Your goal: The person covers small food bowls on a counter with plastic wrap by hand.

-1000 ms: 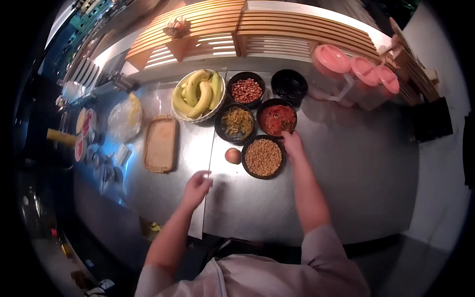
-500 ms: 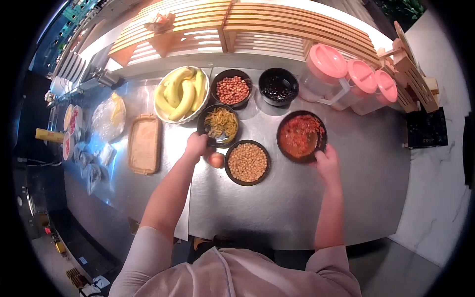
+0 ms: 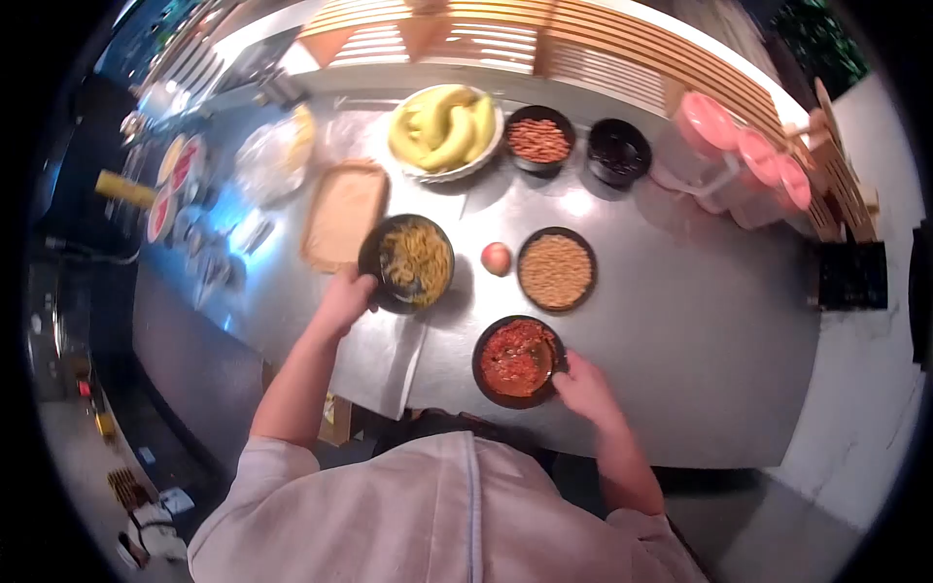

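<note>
My left hand [image 3: 347, 299] grips the rim of a black bowl of yellow-green shredded vegetables [image 3: 420, 255], which looks lifted above the counter. In my right hand [image 3: 586, 387] is the edge of a black bowl of chopped red chili sauce [image 3: 517, 360], close to the counter's front edge; whether it touches the counter I cannot tell. Between and beyond the two bowls lie a small reddish round fruit or vegetable [image 3: 496, 258] and a black bowl of pale tan beans [image 3: 557, 270].
At the back stand a white bowl of bananas [image 3: 442, 131], a bowl of reddish nuts [image 3: 540, 141], a dark-filled bowl [image 3: 618, 154] and pink-lidded pitchers [image 3: 708, 121]. Leftward are a brown tray [image 3: 342, 216], a plastic-wrapped item [image 3: 270, 160] and small tubs [image 3: 185, 165].
The vegetable bowl has moved away from the nut bowl, leftward and toward me. The chili bowl has come left and nearer my body, now in front of the beans. The camera view has shifted too.
</note>
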Demonstrator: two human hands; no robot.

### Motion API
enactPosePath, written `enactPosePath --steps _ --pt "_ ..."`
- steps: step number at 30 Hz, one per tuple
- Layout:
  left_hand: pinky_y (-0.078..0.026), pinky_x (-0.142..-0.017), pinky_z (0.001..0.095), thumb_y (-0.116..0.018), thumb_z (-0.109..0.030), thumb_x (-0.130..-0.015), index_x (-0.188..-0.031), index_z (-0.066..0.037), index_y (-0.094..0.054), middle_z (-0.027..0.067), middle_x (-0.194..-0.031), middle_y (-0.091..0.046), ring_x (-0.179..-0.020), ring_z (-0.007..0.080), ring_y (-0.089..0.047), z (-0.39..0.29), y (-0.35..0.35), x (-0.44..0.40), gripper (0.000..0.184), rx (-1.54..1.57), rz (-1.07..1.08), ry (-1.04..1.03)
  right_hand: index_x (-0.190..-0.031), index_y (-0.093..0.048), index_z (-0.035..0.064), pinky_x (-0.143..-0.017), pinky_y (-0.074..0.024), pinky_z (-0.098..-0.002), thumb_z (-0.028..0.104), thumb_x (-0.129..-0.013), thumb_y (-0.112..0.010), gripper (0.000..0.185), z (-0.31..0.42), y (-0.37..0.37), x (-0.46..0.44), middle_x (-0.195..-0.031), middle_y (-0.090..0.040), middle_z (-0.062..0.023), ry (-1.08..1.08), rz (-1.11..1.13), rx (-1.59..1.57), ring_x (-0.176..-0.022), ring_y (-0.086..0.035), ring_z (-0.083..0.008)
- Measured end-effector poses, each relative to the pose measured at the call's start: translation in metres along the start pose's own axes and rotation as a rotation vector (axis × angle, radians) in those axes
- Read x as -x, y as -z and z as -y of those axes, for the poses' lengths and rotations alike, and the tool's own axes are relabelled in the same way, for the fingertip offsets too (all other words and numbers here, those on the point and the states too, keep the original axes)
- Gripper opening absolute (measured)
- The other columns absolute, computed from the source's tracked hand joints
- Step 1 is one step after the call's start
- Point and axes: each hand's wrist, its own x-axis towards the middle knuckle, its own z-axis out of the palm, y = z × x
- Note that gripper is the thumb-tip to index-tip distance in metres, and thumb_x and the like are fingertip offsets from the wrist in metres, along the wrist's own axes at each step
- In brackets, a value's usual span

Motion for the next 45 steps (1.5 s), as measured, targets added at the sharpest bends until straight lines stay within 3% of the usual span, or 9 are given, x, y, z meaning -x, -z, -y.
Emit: enactPosePath --steps 3,10,13,16,19,23,24,35,45 --pt "-0.047 -0.054 0.0338 -0.049 -0.01 -0.084 -0.088 0.008 -0.059 0.0116 -0.067 -0.062 -0.058 0.0184 -0.06 0.064 0.03 0.026 0.021 -0.056 0.012 0.059 -0.126 -0.056 0.0064 -0.071 -0.0526 -0.0385 0.014 -0.082 -0.054 0.044 -0.032 -0.081 -0.047 -0.088 -0.068 -0.0155 0.191 -0.207 0.178 -0.075 -0.067 -0.0246" --pt "-0.048 -0.053 0.0341 -0.051 -0.012 -0.085 -0.094 0.006 -0.061 0.0107 -0.073 -0.063 -0.059 0.0185 -0.06 0.207 0.057 0.055 0.022 0.006 -0.137 0.198 -0.13 -0.052 0.0029 -0.078 -0.0526 -0.039 0.021 -0.087 -0.058 0.047 0.024 -0.144 -0.074 -0.093 -0.069 -0.0171 0.267 -0.184 0.079 -0.082 -0.067 -0.028" --pt "-0.049 -0.053 0.0304 -0.051 -0.013 -0.09 -0.106 0.001 -0.06 0.0079 -0.082 -0.064 -0.062 0.0161 -0.06 0.23 0.05 0.052 0.023 0.186 -0.116 0.32 -0.13 -0.052 0.0019 -0.087 -0.0507 -0.0417 0.034 -0.088 -0.061 0.053 0.057 -0.09 -0.077 -0.11 -0.067 -0.0184 0.034 0.186 -0.025 -0.099 -0.066 -0.0309" --pt "-0.035 -0.041 0.0259 -0.054 -0.028 -0.098 -0.101 -0.006 -0.057 0.0052 -0.067 -0.059 -0.047 0.0132 -0.052 0.239 0.037 0.051 0.022 0.506 -0.221 0.393 -0.119 -0.058 0.0009 -0.067 -0.0515 -0.031 0.02 -0.094 -0.056 0.031 0.085 0.004 -0.097 -0.087 -0.068 -0.0092 0.254 -0.136 -0.15 -0.075 -0.065 -0.0168" --pt "-0.047 -0.053 0.0247 -0.058 -0.038 -0.097 -0.13 -0.005 -0.047 0.0099 -0.096 -0.066 -0.054 0.0157 -0.059 0.226 0.045 0.059 0.048 0.647 -0.065 0.429 -0.102 -0.056 0.005 -0.049 -0.0451 -0.0263 0.013 -0.094 -0.053 0.012 0.106 0.088 -0.154 -0.072 -0.06 -0.0063 0.19 -0.621 -0.554 -0.056 -0.057 -0.0128" --pt "-0.047 -0.061 0.0283 -0.058 -0.032 -0.096 -0.148 -0.012 -0.033 0.0071 -0.098 -0.067 -0.067 0.0139 -0.061 0.199 0.044 0.089 0.061 0.798 -0.144 0.333 -0.093 -0.06 -0.001 -0.051 -0.0534 -0.0288 0.035 -0.1 -0.047 0.039 0.052 0.196 -0.27 -0.073 -0.066 -0.0114 -0.028 -0.177 -1.111 -0.061 -0.065 -0.0206" --pt "-0.047 -0.062 0.0273 -0.059 -0.031 -0.096 -0.146 -0.011 -0.036 0.006 -0.1 -0.066 -0.069 0.013 -0.061 0.2 0.045 0.088 0.058 0.7 -0.13 0.311 -0.093 -0.06 -0.004 -0.05 -0.0533 -0.0281 0.038 -0.101 -0.044 0.046 0.065 0.201 -0.273 -0.073 -0.067 -0.0126 -0.068 -0.318 -1.132 -0.059 -0.064 -0.0206" --pt "-0.049 -0.073 0.0258 -0.064 -0.026 -0.094 -0.126 -0.004 -0.056 0.0015 -0.097 -0.065 -0.082 0.0095 -0.06 0.2 0.022 0.12 0.04 0.287 0.097 0.211 -0.116 -0.048 -0.0029 -0.055 -0.0605 -0.0384 0.01 -0.093 -0.05 0.027 0.076 0.207 -0.306 -0.087 -0.065 -0.0224 0.082 -0.689 -1.079 -0.061 -0.066 -0.0295" --pt "-0.05 -0.074 0.0261 -0.064 -0.018 -0.091 -0.122 0.0 -0.059 0.0026 -0.093 -0.066 -0.081 0.0103 -0.061 0.252 0.049 0.157 0.037 0.231 -0.141 0.16 -0.087 -0.057 -0.0003 -0.033 -0.0408 -0.0235 0.016 -0.092 -0.048 0.02 0.053 0.201 -0.197 -0.057 -0.06 -0.0103 0.187 -0.592 -0.531 -0.042 -0.057 -0.0159"
